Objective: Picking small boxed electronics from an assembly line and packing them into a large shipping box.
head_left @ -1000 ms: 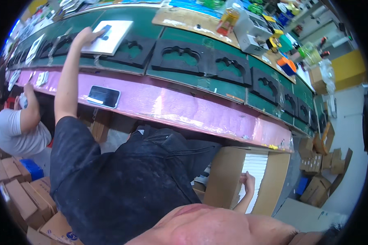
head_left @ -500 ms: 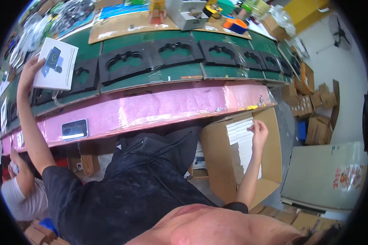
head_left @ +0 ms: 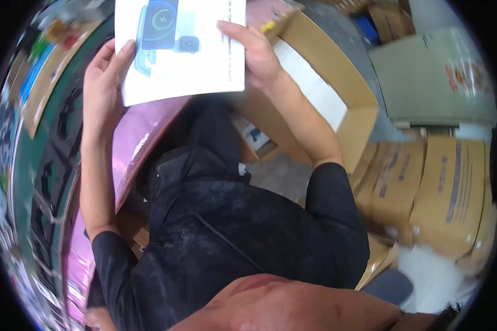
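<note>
A flat white product box, printed with a picture of a dark charging device, is raised in front of me. My left hand grips its left edge, thumb on the front face. At the opposite edge my right hand holds the box too, with its thumb lying on the front. The fingers of both hands are partly hidden behind the box. Below my right forearm stands an open cardboard carton with a row of white boxes packed inside.
To the left runs the green workbench with black foam trays and a pink front ledge. Brown cartons stand at the right, near a pale green cabinet. A smaller box sits by my legs.
The white box has come from over the bench to in front of me. My right hand has left the carton and taken hold of it. The view has swung right.
</note>
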`<state>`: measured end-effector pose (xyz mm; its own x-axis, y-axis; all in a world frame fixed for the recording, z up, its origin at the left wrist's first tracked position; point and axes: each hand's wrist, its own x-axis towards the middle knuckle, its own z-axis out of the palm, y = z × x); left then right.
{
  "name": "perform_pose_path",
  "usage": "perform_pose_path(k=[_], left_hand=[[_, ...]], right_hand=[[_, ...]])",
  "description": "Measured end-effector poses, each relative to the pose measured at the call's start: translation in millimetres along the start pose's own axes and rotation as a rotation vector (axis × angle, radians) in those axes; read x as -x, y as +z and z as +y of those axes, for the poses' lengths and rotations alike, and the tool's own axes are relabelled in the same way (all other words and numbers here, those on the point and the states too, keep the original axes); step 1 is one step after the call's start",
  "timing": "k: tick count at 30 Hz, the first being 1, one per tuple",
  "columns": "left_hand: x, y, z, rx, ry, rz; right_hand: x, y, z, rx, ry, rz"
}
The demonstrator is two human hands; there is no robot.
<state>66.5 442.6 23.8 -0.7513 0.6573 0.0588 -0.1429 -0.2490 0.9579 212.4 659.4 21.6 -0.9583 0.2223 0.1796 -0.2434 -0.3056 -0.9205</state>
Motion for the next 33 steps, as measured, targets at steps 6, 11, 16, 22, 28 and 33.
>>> perform_pose_path(k=[6,11,16,22,28,33], left_hand=[[12.3,35.2,-42.4,-0.692,0.017,-0.378],[41.6,18.9,-104.3,-1.116,0.151,-0.529],[60.5,15.7,-121.8,-1.218,0.132,-0.567],[60.2,22.2,-131.2,-1.276,0.205,-0.492],[65.1,25.4,-129.6,-1.337,0.222,-0.452],[46.7,44.5,-136.7,-1.301,0.285,-0.503]], right_hand=[[74.3,-117.7,-70.6,0.217,0.045,0.416],[172.5,-223.8,-93.7,0.984,0.422,0.704],[201.4,-284.5,-0.2,1.298,0.882,0.526],[216.0,-322.5,130.6,0.905,0.939,0.617],[192.3,-298.7,217.8,0.32,0.919,0.714],[207.1,-337.8,264.0,-0.057,0.83,0.554]])
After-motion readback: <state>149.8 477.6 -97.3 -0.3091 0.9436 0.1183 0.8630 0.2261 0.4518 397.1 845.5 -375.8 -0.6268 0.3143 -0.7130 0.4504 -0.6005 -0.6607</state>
